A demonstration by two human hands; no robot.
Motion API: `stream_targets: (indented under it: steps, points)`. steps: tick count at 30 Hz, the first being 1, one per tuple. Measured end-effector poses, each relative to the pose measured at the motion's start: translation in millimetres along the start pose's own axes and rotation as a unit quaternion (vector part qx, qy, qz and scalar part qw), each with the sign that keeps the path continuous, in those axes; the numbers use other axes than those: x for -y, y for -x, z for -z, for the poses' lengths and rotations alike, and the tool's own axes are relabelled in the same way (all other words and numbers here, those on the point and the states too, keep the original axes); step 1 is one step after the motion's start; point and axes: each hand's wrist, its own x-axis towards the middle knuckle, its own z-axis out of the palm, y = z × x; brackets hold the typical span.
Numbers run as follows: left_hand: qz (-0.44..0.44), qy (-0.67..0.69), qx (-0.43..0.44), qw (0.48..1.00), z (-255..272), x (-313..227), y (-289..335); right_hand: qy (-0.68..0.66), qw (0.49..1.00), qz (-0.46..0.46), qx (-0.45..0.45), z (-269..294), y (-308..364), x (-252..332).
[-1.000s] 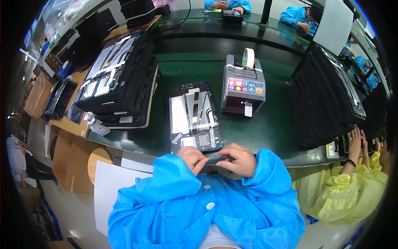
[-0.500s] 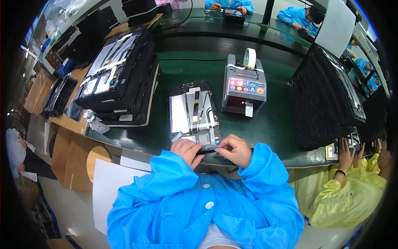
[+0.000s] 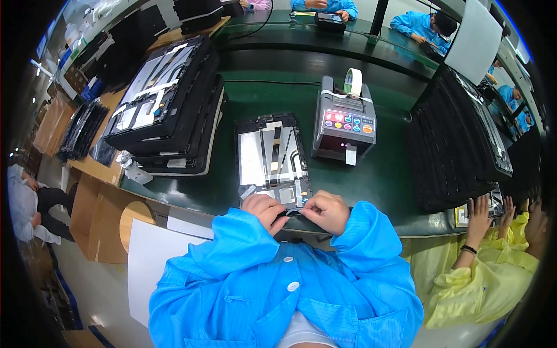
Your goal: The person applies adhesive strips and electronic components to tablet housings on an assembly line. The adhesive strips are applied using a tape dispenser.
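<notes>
Both hands, left hand (image 3: 264, 207) and right hand (image 3: 328, 210), are pressing with fingers together on the open tablet's (image 3: 271, 155) near edge, best kept flat and even.

Bright blue smock (image 3: 284, 290), long sleeves, white snap buttons down front, bare hands

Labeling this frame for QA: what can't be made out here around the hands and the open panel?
- Head view: near edge of the open panel, covered by the left hand and right hand.
- Whatever the fingertips pinch between them: too small and dark to identify.
- Buttons on the tape dispenser: too small to read.
- Black stack on the right: parts merge, count unclear.
- Neighbour's hands: their work sits at the distorted rim.
</notes>
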Motion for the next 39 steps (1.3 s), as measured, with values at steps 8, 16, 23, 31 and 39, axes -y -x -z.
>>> stream_targets:
  steps: [8, 16, 23, 31, 39]
  points:
    - [0.011, -0.015, 0.008, 1.000, 1.4, -3.6, -7.3, 0.021, 0.999, 0.023, -0.016, -1.8, -0.6, -0.1]
    - [0.004, -0.014, -0.007, 1.000, -3.1, -2.2, -5.4, 0.067, 0.995, 0.058, -0.037, -1.2, -1.8, 2.0]
    - [-0.002, -0.025, -0.008, 1.000, -6.3, -3.5, -5.7, 0.122, 0.986, 0.095, -0.059, -1.2, 0.1, 1.4]
    - [0.036, -0.021, -0.007, 0.999, -10.1, 2.9, -1.3, 0.119, 0.991, -0.016, -0.060, 3.4, 7.9, 3.4]
    - [0.013, -0.003, -0.011, 1.000, -8.6, 6.2, 1.0, 0.103, 0.994, 0.001, -0.035, 7.3, 7.6, 2.6]
